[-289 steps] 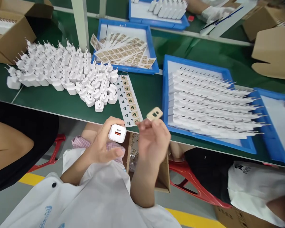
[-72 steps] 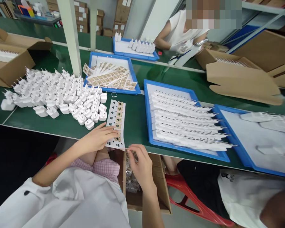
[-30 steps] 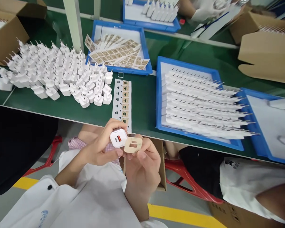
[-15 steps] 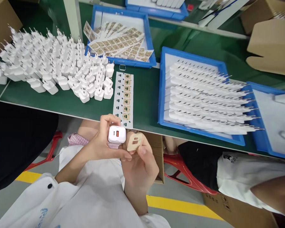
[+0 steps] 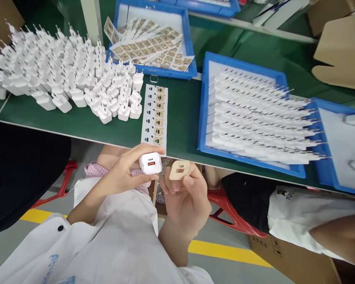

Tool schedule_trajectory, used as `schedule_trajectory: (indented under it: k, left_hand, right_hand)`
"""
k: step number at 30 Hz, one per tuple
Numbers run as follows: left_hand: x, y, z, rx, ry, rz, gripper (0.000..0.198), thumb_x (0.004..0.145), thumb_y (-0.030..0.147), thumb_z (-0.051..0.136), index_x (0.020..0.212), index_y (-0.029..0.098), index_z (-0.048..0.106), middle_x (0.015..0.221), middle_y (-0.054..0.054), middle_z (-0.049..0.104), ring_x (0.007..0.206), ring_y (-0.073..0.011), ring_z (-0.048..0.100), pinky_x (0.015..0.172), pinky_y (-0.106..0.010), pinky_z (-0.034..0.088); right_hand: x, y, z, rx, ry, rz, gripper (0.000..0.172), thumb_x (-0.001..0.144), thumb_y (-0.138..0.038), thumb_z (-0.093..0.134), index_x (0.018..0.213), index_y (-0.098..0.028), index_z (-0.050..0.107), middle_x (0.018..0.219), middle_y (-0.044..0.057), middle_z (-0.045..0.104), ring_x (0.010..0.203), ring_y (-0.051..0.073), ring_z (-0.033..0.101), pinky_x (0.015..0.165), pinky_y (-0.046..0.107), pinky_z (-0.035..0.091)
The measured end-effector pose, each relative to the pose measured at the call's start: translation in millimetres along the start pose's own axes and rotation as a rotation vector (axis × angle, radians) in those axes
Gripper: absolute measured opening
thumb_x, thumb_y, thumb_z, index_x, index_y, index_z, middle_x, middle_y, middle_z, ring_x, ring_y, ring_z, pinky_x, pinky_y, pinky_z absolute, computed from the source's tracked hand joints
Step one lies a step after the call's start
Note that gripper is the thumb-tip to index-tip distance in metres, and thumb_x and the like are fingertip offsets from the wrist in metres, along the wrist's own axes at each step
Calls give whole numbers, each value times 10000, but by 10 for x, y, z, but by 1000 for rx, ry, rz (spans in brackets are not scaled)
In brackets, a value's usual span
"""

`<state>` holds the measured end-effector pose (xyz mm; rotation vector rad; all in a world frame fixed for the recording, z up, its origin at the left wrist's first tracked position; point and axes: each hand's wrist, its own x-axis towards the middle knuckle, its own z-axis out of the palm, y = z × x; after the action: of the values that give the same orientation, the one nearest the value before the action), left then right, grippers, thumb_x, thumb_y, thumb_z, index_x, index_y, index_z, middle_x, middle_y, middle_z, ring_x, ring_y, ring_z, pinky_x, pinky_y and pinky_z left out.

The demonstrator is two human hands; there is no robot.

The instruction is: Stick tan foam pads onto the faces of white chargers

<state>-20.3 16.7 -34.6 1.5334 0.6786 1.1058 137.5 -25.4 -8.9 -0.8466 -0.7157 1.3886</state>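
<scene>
Here, left hand [image 5: 118,175] gripping charger [image 5: 150,169], ports [image 5: 150,162] upward

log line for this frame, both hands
left hand: holds white charger | right hand: holds tan cut-out pad | nearby: white sheet of tan pads on green workbench

- Factory assembly line: a long green-topped workbench [image 5: 180,118] runs through the frame, carried on white upright posts [image 5: 90,19].
- Ranks of white wall chargers [image 5: 77,79] stand on the bench, with more laid in rows in a blue-rimmed tray [image 5: 202,118].
- A sheet of tan adhesive pads [image 5: 154,114] lies beside them, near a second tray of pad strips [image 5: 186,39].
- A co-worker in a white smock [image 5: 298,221] sits at the same bench on a red plastic stool [image 5: 233,213].
- A cardboard carton [image 5: 290,256] rests on a grey factory floor marked with a yellow line [image 5: 225,252].
</scene>
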Motion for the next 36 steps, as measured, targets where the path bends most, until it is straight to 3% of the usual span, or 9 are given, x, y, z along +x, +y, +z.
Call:
schedule_trajectory:
  k: [5, 11, 16, 24, 30, 36]
  left_hand:
    - [-16, 43, -1, 44, -153, 101, 407, 870, 289, 689, 1250, 230, 557, 1065, -72, 625, 937, -220, 622, 817, -340, 527]
    - [-5, 104, 29, 69, -138, 192, 423, 784, 209, 611, 1201, 221, 542, 1019, -60, 600, 912, -220, 580, 774, -343, 495]
    - [13, 127, 27, 129, -121, 207, 408, 773, 165, 571, 1174, 229, 534, 993, -52, 607, 903, -218, 583, 748, -335, 489]
    - [31, 145, 42, 148, -84, 233, 370, 773, 172, 584, 1138, 220, 548, 943, -41, 625, 845, -198, 574, 671, -308, 482]
    - [21, 100, 31, 169, -86, 239, 365, 772, 200, 587, 1134, 231, 548, 948, -39, 635, 837, -203, 575, 688, -326, 486]
    - [40, 109, 26, 157, -95, 244, 291, 866, 274, 576, 1152, 225, 554, 982, -50, 644, 886, -214, 581, 731, -343, 497]
  right_hand:
    - [-127, 94, 137, -69, 88, -107, 270, 859, -330, 729, 687, -232, 545, 546, -67, 382, 483, 95, 317, 488, 243, 305]
    - [-220, 134, 209, -136, 112, -82, 253, 855, -342, 720, 705, -247, 540, 560, -57, 403, 499, 118, 375, 515, 272, 337]
    - [-232, 151, 196, -184, 117, -73, 232, 858, -346, 708, 724, -248, 545, 604, -34, 519, 529, 137, 451, 533, 287, 351]
    - [-226, 144, 198, -124, 78, -80, 177, 877, -282, 697, 744, -248, 585, 641, -26, 563, 562, 141, 490, 551, 290, 355]
    - [-231, 157, 217, -174, 123, -86, 197, 856, -302, 699, 729, -249, 558, 617, -37, 542, 507, 125, 454, 498, 274, 286]
    - [-202, 165, 198, -238, 132, -85, 227, 856, -335, 687, 717, -251, 529, 576, -50, 474, 490, 120, 402, 516, 280, 352]
